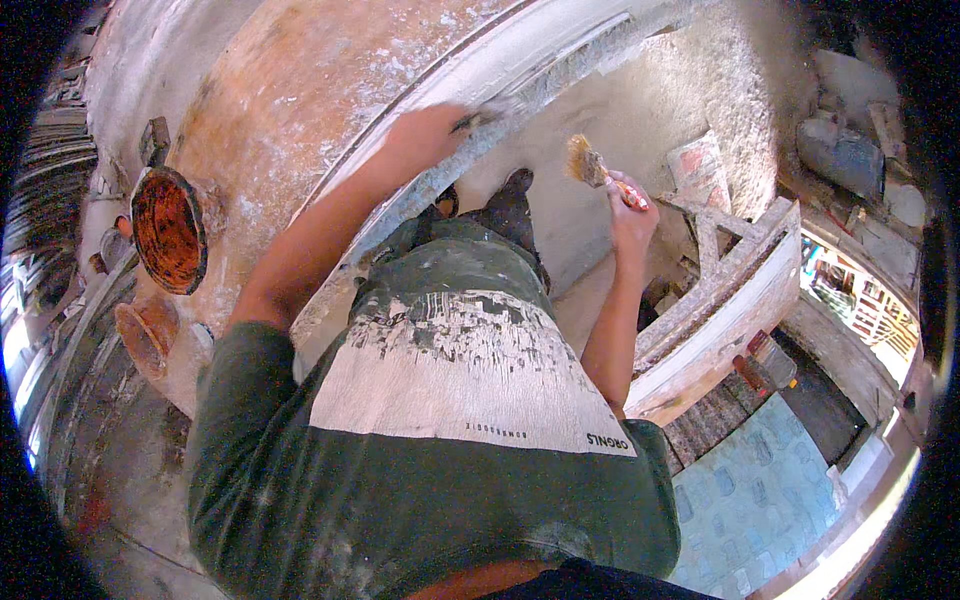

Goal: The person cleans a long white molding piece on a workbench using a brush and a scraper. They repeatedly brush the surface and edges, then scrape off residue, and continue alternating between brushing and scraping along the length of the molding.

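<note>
Using the bench (290,90) as reference. Its top is stained orange with chalky white smears; a curved white rim (560,57) runs along its right side. Our left hand (425,137) is on that rim, blurred; something dark at the fingertips, can't tell whether we're gripping it. Our right hand (634,218) is wrapped around the handle of a brush (588,165), which sits right of the bench, well apart, bristles toward it.

Room: rust-coloured bowl (201,248) at the bench's left end, stacked thin strips (50,180) further left of it. Pale dusty floor (565,235) just right of the bench. Well right of it: weathered wooden frame (735,325), clear bottle (771,362), blue patterned sheet (755,500), bright opening (865,295).
</note>
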{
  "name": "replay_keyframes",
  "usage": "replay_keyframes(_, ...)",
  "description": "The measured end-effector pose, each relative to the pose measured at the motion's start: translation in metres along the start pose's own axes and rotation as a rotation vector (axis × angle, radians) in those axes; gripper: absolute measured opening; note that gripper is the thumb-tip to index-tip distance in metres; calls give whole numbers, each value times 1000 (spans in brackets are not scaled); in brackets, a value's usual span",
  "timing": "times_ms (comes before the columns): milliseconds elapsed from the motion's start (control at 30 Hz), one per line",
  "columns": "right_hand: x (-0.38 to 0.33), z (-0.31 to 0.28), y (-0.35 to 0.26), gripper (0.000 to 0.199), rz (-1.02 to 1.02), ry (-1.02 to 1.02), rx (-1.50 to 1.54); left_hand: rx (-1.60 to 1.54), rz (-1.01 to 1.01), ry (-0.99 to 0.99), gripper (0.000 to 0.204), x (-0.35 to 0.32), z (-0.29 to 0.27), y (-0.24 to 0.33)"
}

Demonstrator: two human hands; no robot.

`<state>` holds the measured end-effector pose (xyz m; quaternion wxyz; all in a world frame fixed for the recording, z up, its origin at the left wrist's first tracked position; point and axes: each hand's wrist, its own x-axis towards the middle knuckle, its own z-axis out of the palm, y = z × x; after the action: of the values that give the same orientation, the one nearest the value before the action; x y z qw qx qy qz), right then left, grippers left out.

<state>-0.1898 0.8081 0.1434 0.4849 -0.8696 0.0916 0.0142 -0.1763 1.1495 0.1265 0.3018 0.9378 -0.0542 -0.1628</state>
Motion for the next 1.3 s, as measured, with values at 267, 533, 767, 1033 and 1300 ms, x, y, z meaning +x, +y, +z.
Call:
replay_keyframes(267,22,-14,19,18,67,-66,-24,10,-204,-110,32,-96,-2,-19)
replay_keyframes(533,117,-44,-11,20,43,-130,10,162,80,95,34,169,4,59)
replay_keyframes(767,166,-88,13,19,70,-60,61,157,43,81,33,207,-2,79)
replay_keyframes(1033,199,-116,77,19,197,-65,22,46,-183,-83,33,127,-10,70)
replay_keyframes(1300,244,-84,60,25,167,-139,-72,156,-23,63,36,284,-7,116)
